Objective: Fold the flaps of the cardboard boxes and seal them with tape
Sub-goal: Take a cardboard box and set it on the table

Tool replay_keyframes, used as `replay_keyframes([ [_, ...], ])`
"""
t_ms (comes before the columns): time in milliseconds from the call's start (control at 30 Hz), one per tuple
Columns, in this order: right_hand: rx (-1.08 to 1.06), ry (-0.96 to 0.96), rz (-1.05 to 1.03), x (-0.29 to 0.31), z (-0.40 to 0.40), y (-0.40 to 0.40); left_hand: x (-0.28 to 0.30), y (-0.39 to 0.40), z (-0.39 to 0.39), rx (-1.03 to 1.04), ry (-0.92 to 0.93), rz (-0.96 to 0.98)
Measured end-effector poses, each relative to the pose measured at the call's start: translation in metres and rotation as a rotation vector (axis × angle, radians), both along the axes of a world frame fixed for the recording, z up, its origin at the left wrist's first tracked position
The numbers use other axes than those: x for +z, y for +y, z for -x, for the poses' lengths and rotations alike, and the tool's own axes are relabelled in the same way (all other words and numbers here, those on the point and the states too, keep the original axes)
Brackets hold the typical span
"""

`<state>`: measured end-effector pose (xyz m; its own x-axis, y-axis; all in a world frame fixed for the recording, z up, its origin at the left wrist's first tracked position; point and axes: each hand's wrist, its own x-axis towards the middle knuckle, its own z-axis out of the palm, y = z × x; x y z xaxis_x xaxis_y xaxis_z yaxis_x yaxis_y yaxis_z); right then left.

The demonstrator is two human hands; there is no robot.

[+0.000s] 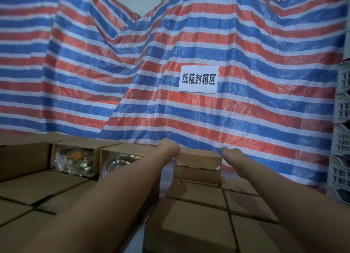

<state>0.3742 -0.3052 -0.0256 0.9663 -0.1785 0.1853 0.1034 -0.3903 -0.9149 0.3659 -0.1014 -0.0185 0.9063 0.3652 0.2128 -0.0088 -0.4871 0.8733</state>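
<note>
Head view: past closed cartons (197, 194), both arms reach to a raised cardboard box (198, 160), long axis left-right, between left hand (169, 148) and right hand (230, 155), their grips unclear, a striped tarp (246, 110) with a sign (198, 78) beyond.

My view is dim and flat, with soft shadow between the cardboard boxes (197, 194). Both forearms are smeared by blur, the striped tarp (189, 34) bows at the edges, and glare glints off plastic wrap (75, 160).

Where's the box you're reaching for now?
Head view, centre: the raised box tops the far stack, between both hands, left hand and right hand, under the white sign.
</note>
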Motion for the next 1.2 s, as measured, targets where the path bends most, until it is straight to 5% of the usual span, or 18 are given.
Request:
replay_keyframes([
  [300, -0.029, -0.417, 0.274, 0.02, 0.107, 0.027, 0.023, 0.087, 0.134, 0.014, -0.383, -0.245],
  [633, 0.232, -0.419, 0.386, -0.008, 0.191, 0.13, -0.007, 0.194, 0.267, 0.186, -0.239, -0.585],
  [767, 0.424, -0.46, 0.395, 0.002, 0.22, 0.217, -0.004, 0.277, 0.306, 0.474, -0.324, -0.749],
  [900, 0.671, -0.431, 0.414, 0.002, 0.241, 0.322, -0.018, 0.375, 0.339, 0.797, -0.395, -0.599],
  [1000, 0.815, -0.425, 0.514, -0.01, 0.256, 0.393, -0.038, 0.423, 0.353, 0.936, -0.232, -0.393],
  [1200, 0.865, -0.415, 0.663, -0.042, 0.274, 0.477, -0.057, 0.437, 0.337, 0.654, -0.184, 0.036],
])
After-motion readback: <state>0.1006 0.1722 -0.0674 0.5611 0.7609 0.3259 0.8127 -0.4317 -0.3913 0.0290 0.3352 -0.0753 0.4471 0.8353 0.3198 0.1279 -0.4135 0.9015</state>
